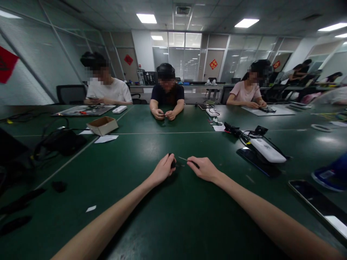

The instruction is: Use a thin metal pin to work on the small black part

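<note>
My left hand [163, 168] is closed around a small black rounded object [173, 163], held on edge over the green table [151, 216]. The fingers cover much of it, so its kind does not show. To the right, my right hand [204, 168] grips the dark handle of a thin screwdriver [183, 159]. The metal shaft points left at the black object, and a small gap separates its tip from it.
At left stand an open cardboard box [102, 126] and a black bag with cables [62, 142]. A white power bank [267, 150], dark phones [320, 202] and a blue container [332, 171] lie right. Three people [166, 92] sit opposite.
</note>
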### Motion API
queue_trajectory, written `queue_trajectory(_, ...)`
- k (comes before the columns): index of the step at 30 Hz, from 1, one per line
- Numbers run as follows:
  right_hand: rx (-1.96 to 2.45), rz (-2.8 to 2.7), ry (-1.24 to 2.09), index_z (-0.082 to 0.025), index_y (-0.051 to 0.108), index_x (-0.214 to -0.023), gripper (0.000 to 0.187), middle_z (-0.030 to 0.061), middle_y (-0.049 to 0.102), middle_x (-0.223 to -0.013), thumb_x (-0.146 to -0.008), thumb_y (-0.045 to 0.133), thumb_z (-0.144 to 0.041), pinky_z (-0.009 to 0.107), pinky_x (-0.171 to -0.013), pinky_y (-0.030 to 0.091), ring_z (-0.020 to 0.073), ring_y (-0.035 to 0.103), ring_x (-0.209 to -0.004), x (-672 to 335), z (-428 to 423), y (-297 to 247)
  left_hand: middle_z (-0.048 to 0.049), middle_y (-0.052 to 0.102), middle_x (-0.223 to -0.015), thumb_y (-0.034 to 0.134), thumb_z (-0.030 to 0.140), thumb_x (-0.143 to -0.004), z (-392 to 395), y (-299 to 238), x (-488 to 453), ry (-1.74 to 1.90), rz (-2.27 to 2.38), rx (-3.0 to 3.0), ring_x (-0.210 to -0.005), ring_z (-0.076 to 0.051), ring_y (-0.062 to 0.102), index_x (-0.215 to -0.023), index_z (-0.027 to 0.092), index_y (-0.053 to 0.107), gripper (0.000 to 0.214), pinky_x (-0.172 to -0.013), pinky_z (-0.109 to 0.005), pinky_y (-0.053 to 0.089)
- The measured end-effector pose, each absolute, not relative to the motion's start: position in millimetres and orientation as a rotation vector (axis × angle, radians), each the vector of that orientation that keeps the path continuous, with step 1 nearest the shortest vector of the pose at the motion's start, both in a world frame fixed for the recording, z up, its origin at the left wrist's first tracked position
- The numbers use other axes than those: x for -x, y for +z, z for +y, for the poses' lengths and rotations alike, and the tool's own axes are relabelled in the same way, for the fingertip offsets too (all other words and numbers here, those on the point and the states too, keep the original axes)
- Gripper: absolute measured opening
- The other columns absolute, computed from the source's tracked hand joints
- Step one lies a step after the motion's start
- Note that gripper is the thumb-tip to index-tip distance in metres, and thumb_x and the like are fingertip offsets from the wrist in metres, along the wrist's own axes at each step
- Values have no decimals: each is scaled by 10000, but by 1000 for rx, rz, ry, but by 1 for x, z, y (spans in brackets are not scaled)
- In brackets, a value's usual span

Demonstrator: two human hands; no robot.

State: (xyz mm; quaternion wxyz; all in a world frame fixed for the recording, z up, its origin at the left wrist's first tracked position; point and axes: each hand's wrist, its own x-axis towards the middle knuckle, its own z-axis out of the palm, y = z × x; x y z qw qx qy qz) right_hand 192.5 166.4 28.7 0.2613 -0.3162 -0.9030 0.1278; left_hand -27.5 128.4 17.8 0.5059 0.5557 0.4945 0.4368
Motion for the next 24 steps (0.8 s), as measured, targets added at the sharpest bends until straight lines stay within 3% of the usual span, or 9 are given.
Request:
queue_trajectory(8,690,-2579,343,-189,580,-1068,279,17,640,-797,-945,394,-357,220,-604,426,100,566,-626,-192,164,28,51,339,-534,362,564,-854,132,15,29,1069,1071,-1255,-387,-49,278,-868,171,454,404,-367,-144,207)
queue_trajectory(24,737,-2640,292,-197,566,-1073,285,32,648,-841,-953,367,-361,229,-648,420,121,590,-693,-191,163,29,32,437,-512,310,535,-884,126,21,25,1098,1263,-1501,-413,-83,387,-856,162,472,407,-425,-185,297)
